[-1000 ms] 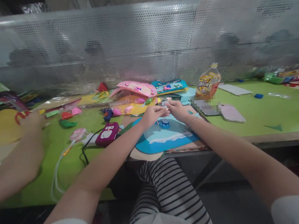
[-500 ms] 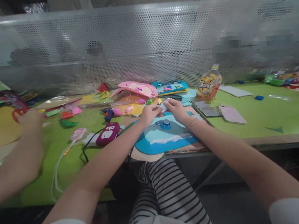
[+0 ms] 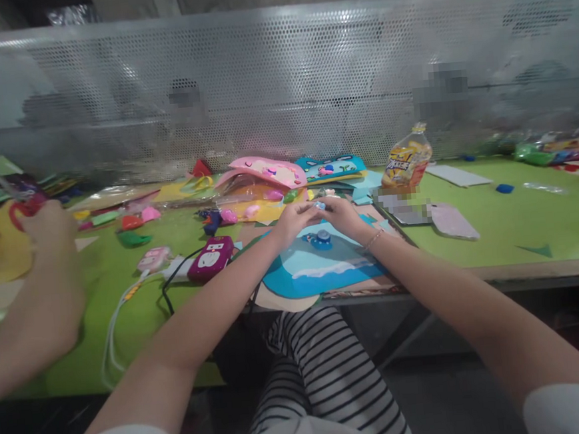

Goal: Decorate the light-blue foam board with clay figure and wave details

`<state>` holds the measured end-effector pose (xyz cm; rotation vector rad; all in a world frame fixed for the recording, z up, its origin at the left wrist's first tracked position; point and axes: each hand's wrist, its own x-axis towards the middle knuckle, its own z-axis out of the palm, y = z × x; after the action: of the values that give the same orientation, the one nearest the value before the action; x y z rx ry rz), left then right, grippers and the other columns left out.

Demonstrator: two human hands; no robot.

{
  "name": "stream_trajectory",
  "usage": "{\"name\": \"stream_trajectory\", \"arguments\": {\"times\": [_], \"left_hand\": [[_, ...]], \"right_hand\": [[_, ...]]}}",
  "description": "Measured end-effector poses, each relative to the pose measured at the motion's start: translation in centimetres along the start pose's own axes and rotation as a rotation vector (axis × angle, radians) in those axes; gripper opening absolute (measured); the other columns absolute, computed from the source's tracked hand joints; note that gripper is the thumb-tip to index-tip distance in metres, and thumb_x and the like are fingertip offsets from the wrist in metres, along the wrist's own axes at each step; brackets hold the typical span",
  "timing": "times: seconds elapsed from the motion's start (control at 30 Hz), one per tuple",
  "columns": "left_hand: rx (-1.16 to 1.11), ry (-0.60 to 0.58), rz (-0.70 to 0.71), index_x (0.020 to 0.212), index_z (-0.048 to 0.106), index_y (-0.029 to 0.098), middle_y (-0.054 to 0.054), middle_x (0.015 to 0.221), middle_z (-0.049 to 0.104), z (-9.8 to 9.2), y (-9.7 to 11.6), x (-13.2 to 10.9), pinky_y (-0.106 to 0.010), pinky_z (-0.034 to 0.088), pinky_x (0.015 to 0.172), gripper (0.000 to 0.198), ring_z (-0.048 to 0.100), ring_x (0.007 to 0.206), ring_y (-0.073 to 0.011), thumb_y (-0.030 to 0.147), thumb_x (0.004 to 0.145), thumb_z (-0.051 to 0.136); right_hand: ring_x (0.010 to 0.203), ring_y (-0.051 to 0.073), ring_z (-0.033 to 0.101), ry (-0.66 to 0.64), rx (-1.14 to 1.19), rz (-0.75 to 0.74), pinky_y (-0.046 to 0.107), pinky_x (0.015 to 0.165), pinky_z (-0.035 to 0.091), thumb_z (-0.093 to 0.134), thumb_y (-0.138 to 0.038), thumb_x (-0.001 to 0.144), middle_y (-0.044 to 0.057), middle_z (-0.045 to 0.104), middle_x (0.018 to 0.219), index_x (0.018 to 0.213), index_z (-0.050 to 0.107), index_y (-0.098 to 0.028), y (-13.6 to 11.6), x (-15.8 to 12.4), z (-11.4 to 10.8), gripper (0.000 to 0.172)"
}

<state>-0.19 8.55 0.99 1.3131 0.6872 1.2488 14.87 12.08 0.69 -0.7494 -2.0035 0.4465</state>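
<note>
Over a blue cut-out sheet [image 3: 282, 281], my left hand [image 3: 291, 222] and my right hand [image 3: 342, 218] meet at the fingertips. Pinched between them is a small light-blue piece of what looks like modelling clay [image 3: 320, 205]; the fingers cover part of it. Below the hands, a small dark-blue clay figure [image 3: 323, 239] with a round top sits on the sheet. A wavy white strip [image 3: 328, 269] crosses the sheet's lower part.
A co-worker's hand [image 3: 49, 226] holds red-handled scissors [image 3: 17, 215] and yellow paper [image 3: 9, 256] at left. A maroon device [image 3: 211, 258] with cables lies nearby. Coloured clay lumps [image 3: 133, 238], a snack bag [image 3: 405, 163] and a pink phone-shaped item [image 3: 453, 221] lie around.
The light-blue piece was stretched wider between my fingers and is now more compact and more covered. My hands have drawn closer together. The co-worker's scissors and paper have shifted slightly left.
</note>
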Motion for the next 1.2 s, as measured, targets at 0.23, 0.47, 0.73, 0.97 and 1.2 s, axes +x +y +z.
{"name": "stream_trajectory", "arguments": {"times": [0.23,0.47,0.73,0.97,1.2], "left_hand": [[0.105,0.018,-0.069,0.074,0.067,0.009,-0.006,0.066,0.069,-1.0,1.2,0.1,-0.029,0.053,0.068,0.035,0.067,0.064,-0.0166,0.042,0.066,0.075],[-0.062,0.157,-0.103,0.082,0.063,0.01,-0.008,0.074,0.069,-1.3,1.9,0.2,-0.029,0.052,0.076,0.019,0.068,0.069,-0.015,0.029,0.084,0.06],[-0.232,-0.083,-0.199,0.096,0.062,0.013,-0.002,0.072,0.065,-0.2,0.8,-0.4,-0.036,0.049,0.088,0.023,0.066,0.071,-0.0135,0.034,0.088,0.053],[-0.064,-0.148,-0.156,0.09,0.066,0.011,-0.008,0.086,0.07,-0.6,0.2,-0.2,-0.039,0.045,0.094,0.026,0.067,0.084,-0.0185,0.033,0.076,0.07],[-0.003,-0.2,-0.09,0.089,0.067,0.012,-0.009,0.089,0.07,-0.9,0.0,0.1,-0.038,0.046,0.092,0.033,0.066,0.09,-0.0201,0.036,0.068,0.076]], "right_hand": [[0.061,0.019,0.058,-0.06,0.016,-0.019,0.028,0.058,0.046,0.056,-0.048,0.079,0.001,0.066,0.063,0.082,0.074,-0.017,-0.9,-0.1,-0.4,0.036],[0.093,0.023,0.063,0.129,0.273,0.066,0.035,0.075,0.054,0.054,-0.052,0.081,0.007,0.067,0.11,0.127,0.056,-0.022,-0.1,0.3,-1.6,0.054],[0.094,0.025,0.063,-0.103,0.021,-0.089,0.037,0.083,0.049,0.057,-0.039,0.081,0.008,0.07,0.1,0.111,0.065,-0.018,-0.3,-0.1,0.1,0.038],[0.079,0.021,0.062,-0.128,0.13,0.013,0.032,0.074,0.049,0.047,-0.052,0.084,0.006,0.07,0.082,0.09,0.07,-0.015,-0.2,0.0,0.0,0.044],[0.07,0.016,0.061,-0.108,0.421,0.169,0.028,0.062,0.051,0.038,-0.059,0.086,0.004,0.067,0.083,0.113,0.062,-0.018,0.0,-0.1,-0.2,0.055]]}}
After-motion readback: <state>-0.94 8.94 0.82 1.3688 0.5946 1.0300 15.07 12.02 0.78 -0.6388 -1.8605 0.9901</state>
